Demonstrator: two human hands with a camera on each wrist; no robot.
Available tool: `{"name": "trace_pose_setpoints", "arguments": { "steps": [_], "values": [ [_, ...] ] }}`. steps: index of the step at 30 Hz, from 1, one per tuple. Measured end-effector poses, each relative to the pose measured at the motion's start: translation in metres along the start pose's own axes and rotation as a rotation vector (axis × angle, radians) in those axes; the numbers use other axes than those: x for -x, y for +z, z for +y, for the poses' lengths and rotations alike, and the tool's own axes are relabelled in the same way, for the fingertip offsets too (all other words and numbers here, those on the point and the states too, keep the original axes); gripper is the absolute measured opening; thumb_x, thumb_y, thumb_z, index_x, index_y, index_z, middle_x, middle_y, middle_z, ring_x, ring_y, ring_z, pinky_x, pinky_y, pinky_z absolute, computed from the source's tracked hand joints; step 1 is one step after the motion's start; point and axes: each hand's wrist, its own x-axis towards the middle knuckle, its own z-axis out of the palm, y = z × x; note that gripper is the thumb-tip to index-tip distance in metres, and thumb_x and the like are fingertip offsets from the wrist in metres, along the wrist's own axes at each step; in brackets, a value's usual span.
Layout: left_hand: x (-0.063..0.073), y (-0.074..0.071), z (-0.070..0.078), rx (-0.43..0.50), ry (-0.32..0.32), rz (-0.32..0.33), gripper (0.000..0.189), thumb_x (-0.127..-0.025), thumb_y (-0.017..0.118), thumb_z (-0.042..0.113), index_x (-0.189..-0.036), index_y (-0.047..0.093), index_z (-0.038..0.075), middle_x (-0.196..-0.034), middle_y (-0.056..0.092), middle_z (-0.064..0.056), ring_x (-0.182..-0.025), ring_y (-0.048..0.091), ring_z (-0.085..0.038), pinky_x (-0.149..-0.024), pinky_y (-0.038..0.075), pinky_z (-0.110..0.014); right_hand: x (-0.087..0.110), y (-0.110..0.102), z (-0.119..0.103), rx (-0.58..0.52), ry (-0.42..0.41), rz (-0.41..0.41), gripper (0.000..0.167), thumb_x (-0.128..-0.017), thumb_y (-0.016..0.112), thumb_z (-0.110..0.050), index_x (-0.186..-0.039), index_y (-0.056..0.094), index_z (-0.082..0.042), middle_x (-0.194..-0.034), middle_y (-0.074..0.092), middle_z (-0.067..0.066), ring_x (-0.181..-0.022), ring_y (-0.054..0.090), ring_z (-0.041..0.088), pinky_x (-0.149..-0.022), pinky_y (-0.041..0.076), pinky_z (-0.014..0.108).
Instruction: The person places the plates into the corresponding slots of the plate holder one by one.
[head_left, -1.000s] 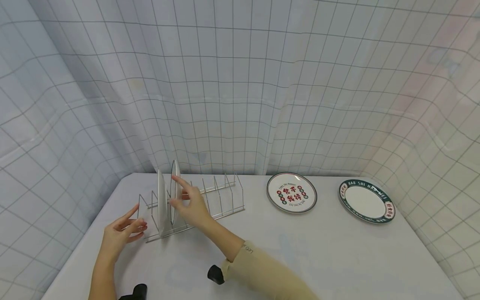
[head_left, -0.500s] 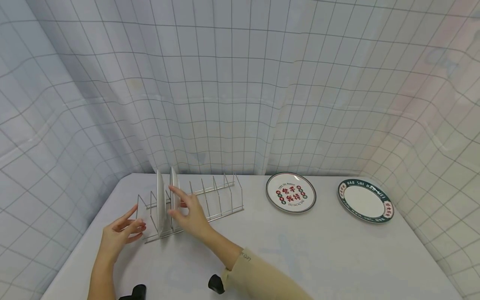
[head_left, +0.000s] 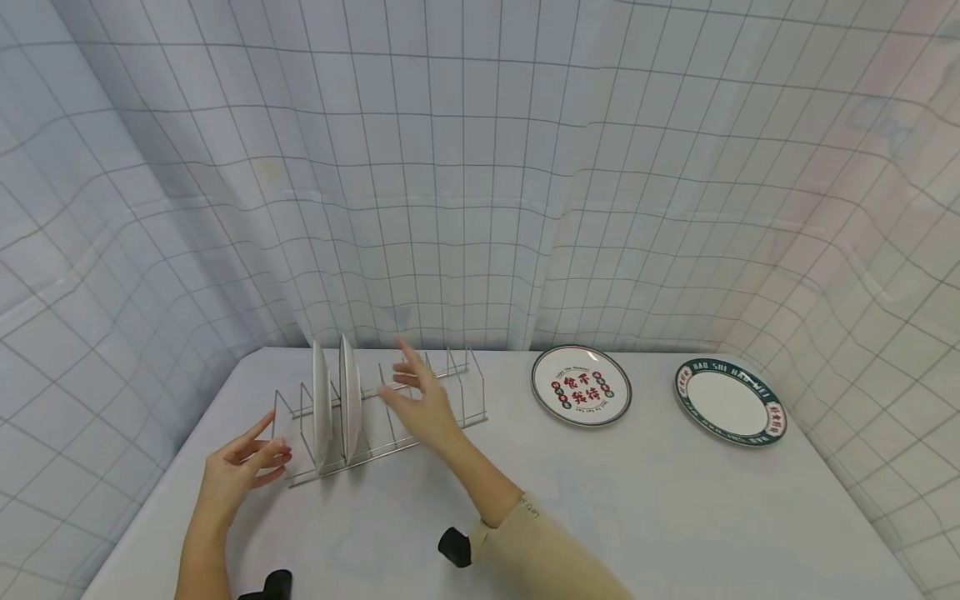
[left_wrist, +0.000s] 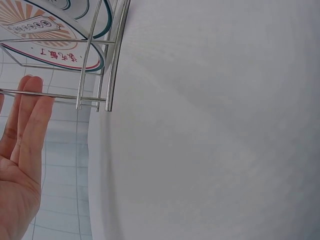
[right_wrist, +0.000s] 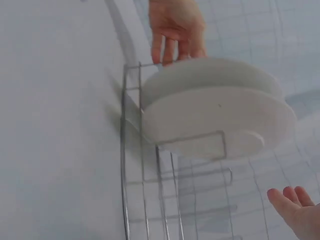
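Note:
Two plates, the left plate and the right plate, stand upright in neighbouring slots of a wire dish rack. Their white backs face the right wrist camera; in the left wrist view a front with an orange ray pattern shows. My left hand is at the rack's left end, its fairly straight fingers touching the end wire. My right hand hovers over the rack's right half, apart from the plates, with loosely spread fingers and nothing held.
On the white table lie a round plate with red lettering and, farther right, a green-rimmed plate. A gridded white curtain hangs behind and on both sides.
The right plate has settled lower in its slot. My right hand has let go of it and moved right. The left hand stays at the rack's end.

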Motion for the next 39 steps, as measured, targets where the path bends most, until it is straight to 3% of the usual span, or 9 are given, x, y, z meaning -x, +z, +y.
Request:
{"name": "trace_pose_setpoints", "arguments": {
  "steps": [5, 8, 11, 16, 21, 24, 28, 33, 39],
  "values": [
    [-0.002, -0.001, -0.005, -0.026, -0.01, 0.005, 0.049, -0.089, 0.059, 0.01, -0.136, 0.045, 0.016, -0.08, 0.069, 0.012, -0.073, 0.066, -0.004, -0.063, 0.055, -0.022, 0.0, -0.054, -0.014, -0.046, -0.016, 0.158, 0.064, -0.088, 0.059, -0.008, -0.144, 0.029, -0.018, -0.124, 0.046, 0.018, -0.118, 0.047, 0.032, -0.094, 0.046, 0.035],
    [-0.003, -0.001, -0.004, -0.007, -0.009, 0.001, 0.048, -0.089, 0.059, 0.009, -0.135, 0.047, 0.019, -0.08, 0.069, 0.011, -0.072, 0.066, -0.004, -0.062, 0.055, -0.022, 0.002, -0.088, -0.005, -0.013, -0.048, 0.262, 0.064, -0.088, 0.06, -0.007, -0.144, 0.029, -0.016, -0.125, 0.045, 0.02, -0.117, 0.047, 0.032, -0.095, 0.045, 0.039],
    [-0.002, -0.001, -0.001, 0.009, -0.006, -0.004, 0.047, -0.089, 0.058, 0.006, -0.133, 0.049, 0.022, -0.08, 0.069, 0.009, -0.073, 0.066, -0.005, -0.062, 0.055, -0.021, 0.006, -0.124, 0.014, 0.024, -0.045, 0.363, 0.064, -0.089, 0.059, -0.012, -0.144, 0.028, -0.018, -0.126, 0.044, 0.019, -0.118, 0.046, 0.031, -0.096, 0.044, 0.042],
    [-0.003, -0.001, -0.002, 0.026, 0.008, -0.018, 0.047, -0.09, 0.057, 0.004, -0.134, 0.049, 0.02, -0.081, 0.069, 0.009, -0.073, 0.066, -0.005, -0.062, 0.055, -0.021, 0.02, -0.184, 0.05, 0.093, 0.052, 0.512, 0.062, -0.092, 0.057, -0.023, -0.144, 0.025, -0.029, -0.132, 0.039, 0.016, -0.12, 0.045, 0.027, -0.094, 0.044, 0.045],
    [-0.004, -0.001, -0.004, 0.023, 0.017, -0.005, 0.047, -0.089, 0.058, 0.005, -0.134, 0.049, 0.017, -0.08, 0.07, 0.008, -0.071, 0.066, -0.006, -0.061, 0.055, -0.022, 0.041, -0.226, 0.071, 0.119, 0.114, 0.681, 0.061, -0.093, 0.054, -0.02, -0.145, 0.023, -0.024, -0.132, 0.039, 0.019, -0.12, 0.043, 0.03, -0.097, 0.043, 0.042],
    [-0.004, -0.002, -0.004, 0.006, 0.001, 0.007, 0.047, -0.089, 0.058, 0.006, -0.134, 0.049, 0.02, -0.08, 0.07, 0.008, -0.071, 0.066, -0.006, -0.062, 0.055, -0.022, 0.053, -0.244, 0.083, 0.127, 0.186, 0.765, 0.06, -0.093, 0.054, -0.02, -0.145, 0.023, -0.026, -0.133, 0.039, 0.016, -0.122, 0.042, 0.029, -0.099, 0.042, 0.04],
    [-0.003, -0.003, -0.004, 0.003, -0.02, 0.004, 0.048, -0.089, 0.058, 0.006, -0.134, 0.048, 0.023, -0.08, 0.069, 0.009, -0.072, 0.066, -0.005, -0.062, 0.055, -0.021, 0.064, -0.259, 0.098, 0.133, 0.301, 0.81, 0.062, -0.093, 0.053, -0.018, -0.146, 0.022, -0.026, -0.135, 0.037, 0.014, -0.123, 0.039, 0.029, -0.098, 0.041, 0.04],
    [-0.003, -0.003, -0.003, 0.008, -0.024, -0.005, 0.049, -0.089, 0.057, 0.005, -0.134, 0.047, 0.022, -0.081, 0.069, 0.009, -0.073, 0.066, -0.005, -0.063, 0.055, -0.021, 0.069, -0.268, 0.11, 0.12, 0.43, 0.808, 0.065, -0.092, 0.052, -0.012, -0.146, 0.019, -0.025, -0.135, 0.035, 0.016, -0.115, 0.043, 0.026, -0.088, 0.048, 0.03],
    [-0.003, -0.002, -0.002, 0.014, -0.016, -0.011, 0.048, -0.089, 0.057, 0.005, -0.133, 0.049, 0.023, -0.081, 0.069, 0.009, -0.073, 0.066, -0.005, -0.063, 0.055, -0.021, 0.067, -0.268, 0.116, 0.038, 0.56, 0.745, 0.068, -0.088, 0.056, -0.006, -0.145, 0.024, -0.026, -0.133, 0.038, 0.019, -0.089, 0.055, 0.014, -0.069, 0.055, 0.02]
  ]
}}
